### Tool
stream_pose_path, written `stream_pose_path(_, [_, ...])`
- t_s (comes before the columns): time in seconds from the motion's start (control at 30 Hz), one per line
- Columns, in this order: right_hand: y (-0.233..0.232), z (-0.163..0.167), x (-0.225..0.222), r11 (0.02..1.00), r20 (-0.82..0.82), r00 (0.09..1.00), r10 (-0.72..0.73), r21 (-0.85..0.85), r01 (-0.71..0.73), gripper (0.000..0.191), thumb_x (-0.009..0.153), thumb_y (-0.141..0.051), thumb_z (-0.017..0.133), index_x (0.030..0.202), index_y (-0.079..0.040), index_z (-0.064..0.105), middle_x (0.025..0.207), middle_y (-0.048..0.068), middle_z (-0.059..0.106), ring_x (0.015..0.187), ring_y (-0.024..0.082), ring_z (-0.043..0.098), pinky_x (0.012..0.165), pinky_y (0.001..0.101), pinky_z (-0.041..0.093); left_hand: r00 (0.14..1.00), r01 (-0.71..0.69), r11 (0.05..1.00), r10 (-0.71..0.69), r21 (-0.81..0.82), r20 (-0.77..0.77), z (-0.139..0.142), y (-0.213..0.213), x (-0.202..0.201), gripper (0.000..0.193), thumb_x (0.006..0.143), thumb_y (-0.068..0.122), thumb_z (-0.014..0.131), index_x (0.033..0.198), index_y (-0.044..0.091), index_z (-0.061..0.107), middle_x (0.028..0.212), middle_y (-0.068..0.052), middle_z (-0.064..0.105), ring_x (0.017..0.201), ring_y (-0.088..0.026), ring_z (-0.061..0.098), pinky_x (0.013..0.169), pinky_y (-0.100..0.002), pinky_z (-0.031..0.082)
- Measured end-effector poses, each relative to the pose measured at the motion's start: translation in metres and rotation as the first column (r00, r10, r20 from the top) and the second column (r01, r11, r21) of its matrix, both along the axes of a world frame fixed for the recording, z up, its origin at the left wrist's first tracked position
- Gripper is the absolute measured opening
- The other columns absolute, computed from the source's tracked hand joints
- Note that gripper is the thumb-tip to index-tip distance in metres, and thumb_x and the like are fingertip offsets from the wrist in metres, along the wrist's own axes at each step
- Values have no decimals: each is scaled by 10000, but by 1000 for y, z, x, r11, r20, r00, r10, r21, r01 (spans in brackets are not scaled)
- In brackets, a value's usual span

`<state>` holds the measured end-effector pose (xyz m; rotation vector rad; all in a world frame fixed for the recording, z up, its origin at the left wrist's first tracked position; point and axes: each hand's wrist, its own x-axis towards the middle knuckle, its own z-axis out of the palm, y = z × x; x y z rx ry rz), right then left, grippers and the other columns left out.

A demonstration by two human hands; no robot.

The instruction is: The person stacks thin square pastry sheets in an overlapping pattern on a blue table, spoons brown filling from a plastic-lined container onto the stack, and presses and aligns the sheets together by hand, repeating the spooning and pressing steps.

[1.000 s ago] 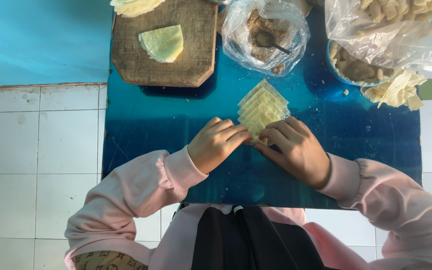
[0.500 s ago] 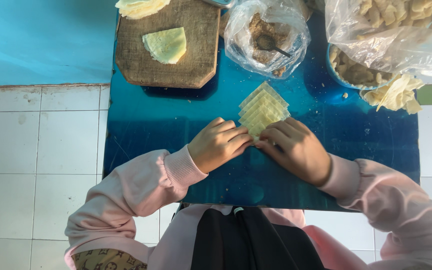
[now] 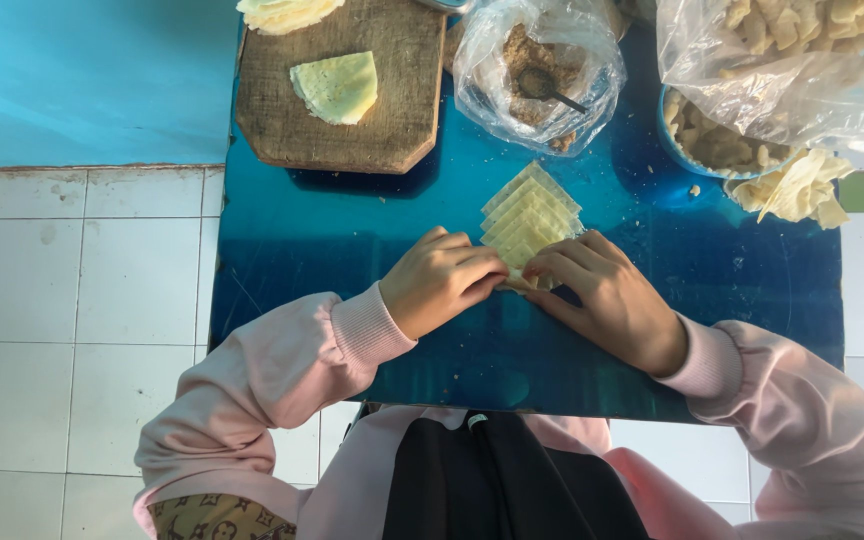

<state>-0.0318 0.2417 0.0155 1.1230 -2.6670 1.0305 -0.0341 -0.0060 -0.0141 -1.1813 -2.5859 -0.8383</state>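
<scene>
A fanned row of pale yellow square dough wrappers [image 3: 529, 212] lies on the glossy blue table [image 3: 352, 240]. My left hand [image 3: 442, 282] and my right hand [image 3: 607, 295] meet at the near end of that row, fingertips pinching the nearest wrapper between them. Most of that wrapper is hidden under my fingers. Both arms wear pink sleeves.
A wooden board [image 3: 337, 95] at the back left carries a folded wrapper [image 3: 337, 87]. A clear bag of brown filling [image 3: 542, 75] with a spoon stands behind the row. A blue bowl [image 3: 707, 140], a large bag of folded pieces [image 3: 802, 60] and loose pieces [image 3: 797, 188] sit back right. White tiled floor lies left.
</scene>
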Motion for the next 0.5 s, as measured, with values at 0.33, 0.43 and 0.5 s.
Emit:
stream_pose_path(0.33, [5, 1, -1, 998, -45, 997, 60, 37, -58, 213, 860, -98, 745, 1066, -58, 706, 1078, 46, 753, 909, 251, 652, 841, 372, 538, 991, 22, 998, -29, -55, -132, -2, -1, 0, 235, 848, 127, 800, 1068, 108, 719, 1078, -22, 743, 962, -189, 672, 843, -344, 477])
stream_pose_path(0.43, [5, 1, 0, 997, -91, 994, 62, 47, -58, 281, 838, -143, 766, 1103, -62, 724, 1035, 64, 743, 906, 260, 655, 831, 382, 537, 991, 28, 997, -38, -78, -131, -3, -1, 0, 222, 860, 122, 793, 1067, 93, 721, 1091, -27, 737, 978, -191, 660, 854, -349, 474])
stream_pose_path(0.5, [5, -1, -1, 998, -113, 992, 58, 45, -53, 252, 847, -154, 773, 1084, -74, 737, 1030, 65, 742, 903, 254, 653, 813, 373, 543, 991, 27, 996, -38, -90, -128, -3, -1, 0, 216, 865, 130, 793, 1067, 96, 725, 1089, -18, 737, 973, -184, 654, 847, -343, 468])
